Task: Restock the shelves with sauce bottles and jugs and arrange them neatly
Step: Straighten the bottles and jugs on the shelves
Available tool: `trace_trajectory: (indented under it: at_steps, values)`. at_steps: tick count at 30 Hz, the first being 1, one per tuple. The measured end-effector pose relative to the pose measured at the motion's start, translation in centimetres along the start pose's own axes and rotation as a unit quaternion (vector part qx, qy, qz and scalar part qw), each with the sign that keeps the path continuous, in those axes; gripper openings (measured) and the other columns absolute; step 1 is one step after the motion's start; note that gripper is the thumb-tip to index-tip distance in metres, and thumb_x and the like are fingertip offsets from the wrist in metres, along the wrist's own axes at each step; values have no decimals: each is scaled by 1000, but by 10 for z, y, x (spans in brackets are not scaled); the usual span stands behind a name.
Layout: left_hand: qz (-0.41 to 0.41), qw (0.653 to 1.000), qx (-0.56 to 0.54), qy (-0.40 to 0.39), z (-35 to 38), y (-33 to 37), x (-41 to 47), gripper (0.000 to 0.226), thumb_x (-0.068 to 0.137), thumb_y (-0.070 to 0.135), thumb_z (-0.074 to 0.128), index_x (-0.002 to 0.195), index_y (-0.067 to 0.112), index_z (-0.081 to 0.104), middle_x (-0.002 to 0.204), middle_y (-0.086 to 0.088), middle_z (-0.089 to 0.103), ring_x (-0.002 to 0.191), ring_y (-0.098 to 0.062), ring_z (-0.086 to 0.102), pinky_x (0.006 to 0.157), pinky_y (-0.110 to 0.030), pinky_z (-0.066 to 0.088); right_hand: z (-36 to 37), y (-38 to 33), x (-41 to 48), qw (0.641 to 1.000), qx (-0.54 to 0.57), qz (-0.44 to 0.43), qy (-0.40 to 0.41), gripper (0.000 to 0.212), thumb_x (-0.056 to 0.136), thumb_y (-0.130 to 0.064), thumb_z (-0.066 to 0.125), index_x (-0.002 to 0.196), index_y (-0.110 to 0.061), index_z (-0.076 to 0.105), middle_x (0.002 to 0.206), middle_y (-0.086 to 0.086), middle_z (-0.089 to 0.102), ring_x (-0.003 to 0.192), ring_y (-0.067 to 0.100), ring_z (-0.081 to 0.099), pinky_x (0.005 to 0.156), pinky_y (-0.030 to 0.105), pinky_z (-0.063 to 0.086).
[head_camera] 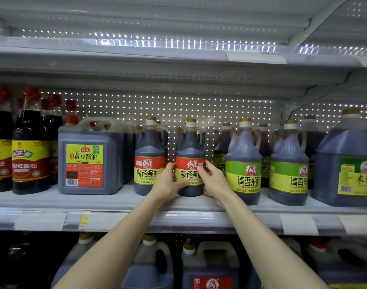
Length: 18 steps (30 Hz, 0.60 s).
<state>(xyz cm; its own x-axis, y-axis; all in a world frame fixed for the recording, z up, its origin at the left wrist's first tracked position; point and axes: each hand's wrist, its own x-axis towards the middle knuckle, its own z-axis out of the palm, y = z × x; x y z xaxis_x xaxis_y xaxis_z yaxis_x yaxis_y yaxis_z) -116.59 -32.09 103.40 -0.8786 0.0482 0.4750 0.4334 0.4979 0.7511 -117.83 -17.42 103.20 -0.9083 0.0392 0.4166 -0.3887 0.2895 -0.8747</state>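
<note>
Both hands, left hand [168, 180] and right hand [214, 180], are clasping a dark red-labelled plastic soy sauce bottle [190, 161] standing on the grey metal shelf [107, 200], just right of its twin bottle [149, 161]. Turning the label forward and closing the gap would be neatening the row.

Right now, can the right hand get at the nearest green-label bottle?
Probably yes. The green-label bottle stands at the shelf edge just right of the right hand, with nothing in front of it. But that hand's fingers grip the red-label bottle, so it would have to let go first.
</note>
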Motion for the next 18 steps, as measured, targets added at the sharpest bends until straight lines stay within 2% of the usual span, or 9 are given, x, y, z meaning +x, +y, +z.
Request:
trace_trajectory:
  at_steps: [4, 18]
  values:
    - [0, 1000, 2, -2, 0, -1, 1, 63, 83, 18, 74, 136, 10, 40, 131, -9, 57, 118, -24, 56, 100, -39, 47, -2, -3, -2, 1000, 4, 1, 0, 46, 101, -35, 46, 145, -25, 40, 133, 2, 57, 119, 23, 55, 101, 49, 47]
    - [-5, 1000, -7, -6, 0, -3, 2, 63, 82, 17, 74, 135, 10, 40, 129, -11, 58, 118, -26, 55, 101, -46, 46, 0, -3, -3, 1000, 2, -2, 5, 47, 100, -37, 48, 144, -26, 41, 135, 3, 57, 119, 23, 56, 100, 50, 48]
